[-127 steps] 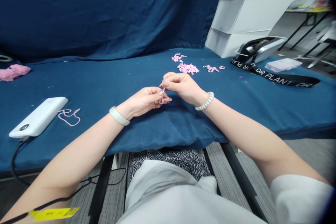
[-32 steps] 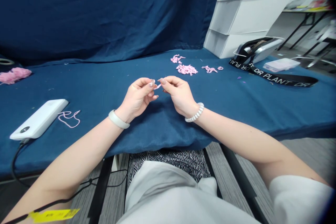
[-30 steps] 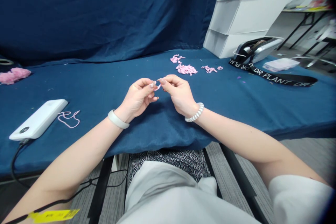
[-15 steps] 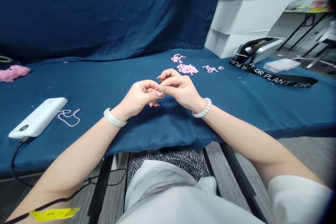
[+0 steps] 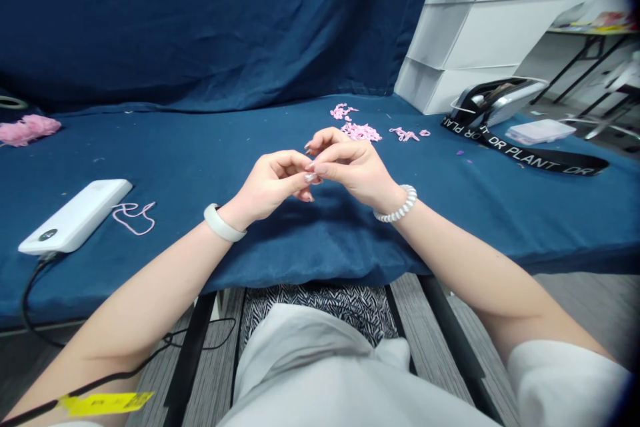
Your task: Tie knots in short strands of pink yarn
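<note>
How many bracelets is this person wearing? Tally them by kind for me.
White bangle: 1
Pearly coil bracelet: 1
Total: 2

- Dark blue cloth (image 5: pixel 190 20) hanging behind the table
- Same blue covering over the table (image 5: pixel 165 153)
- White stacked drawers (image 5: pixel 460 33) at back right
- Black-legged side table (image 5: pixel 587 30) beyond, far right
- Grey striped floor (image 5: pixel 430 340) below

A craft workspace: blue-cloth table (image 5: pixel 175 147), matching backdrop (image 5: pixel 200 20), white drawers (image 5: pixel 465 33).
</note>
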The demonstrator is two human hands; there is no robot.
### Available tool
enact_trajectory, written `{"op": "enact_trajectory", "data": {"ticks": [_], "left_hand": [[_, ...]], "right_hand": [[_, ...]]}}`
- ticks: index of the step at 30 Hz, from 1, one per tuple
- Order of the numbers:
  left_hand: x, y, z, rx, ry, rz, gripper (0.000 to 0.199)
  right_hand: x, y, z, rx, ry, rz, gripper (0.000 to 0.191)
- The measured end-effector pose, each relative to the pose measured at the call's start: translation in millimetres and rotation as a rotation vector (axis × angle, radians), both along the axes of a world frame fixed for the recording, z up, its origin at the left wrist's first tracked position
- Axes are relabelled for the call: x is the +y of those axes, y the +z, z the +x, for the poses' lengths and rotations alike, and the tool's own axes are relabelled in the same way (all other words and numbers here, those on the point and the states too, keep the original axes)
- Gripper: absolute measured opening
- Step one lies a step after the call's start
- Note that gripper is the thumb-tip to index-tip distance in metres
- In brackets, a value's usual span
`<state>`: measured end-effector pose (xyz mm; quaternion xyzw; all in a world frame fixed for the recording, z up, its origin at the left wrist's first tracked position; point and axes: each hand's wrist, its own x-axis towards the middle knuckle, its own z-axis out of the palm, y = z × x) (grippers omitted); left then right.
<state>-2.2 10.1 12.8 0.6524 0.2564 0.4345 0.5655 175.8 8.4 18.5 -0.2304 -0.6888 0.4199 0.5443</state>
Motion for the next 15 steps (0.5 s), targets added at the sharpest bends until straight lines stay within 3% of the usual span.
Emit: {"op": "enact_trajectory", "data": {"ticks": [5,15], "left_hand": [[-0.8,-3.2,2.0,-0.046,0.009,-0.114,0.031],[-1.8,-0.1,3.4,0.006,-0.003,-0.108,0.034]], "right_hand": [[1.6,-2.4,-1.0,0.056,-0.015,-0.030,0.023],[0.3,-5.1,0.1,0.042,0.082,-0.047,0.013]]}}
